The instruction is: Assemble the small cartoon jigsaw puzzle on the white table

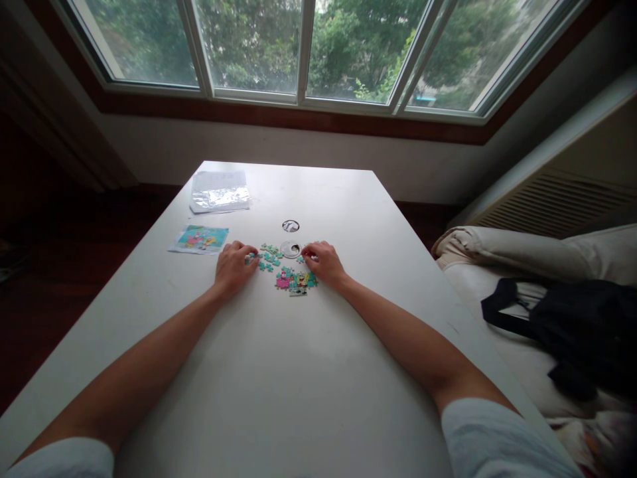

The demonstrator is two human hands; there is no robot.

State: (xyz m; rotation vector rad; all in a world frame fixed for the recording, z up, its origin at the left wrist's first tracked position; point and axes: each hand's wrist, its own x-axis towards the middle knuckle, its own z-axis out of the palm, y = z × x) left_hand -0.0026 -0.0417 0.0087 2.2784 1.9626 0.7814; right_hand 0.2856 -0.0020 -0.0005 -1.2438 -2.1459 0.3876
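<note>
A partly joined jigsaw puzzle with pink and yellow cartoon figures lies on the white table. Loose teal and green puzzle pieces are scattered just above it. At the left edge of these pieces, my left hand rests with bent fingers, a small teal piece between thumb and index finger. On the other side, my right hand is curled above the puzzle's right end. Its thumb and index finger pinch at a small teal piece, partly hidden by the fingertips.
The reference picture lies left of my left hand. Behind it are papers with a clear plastic sleeve. Two round fittings, a near one and a far one, are in the tabletop. A black bag lies on a pale sofa at right.
</note>
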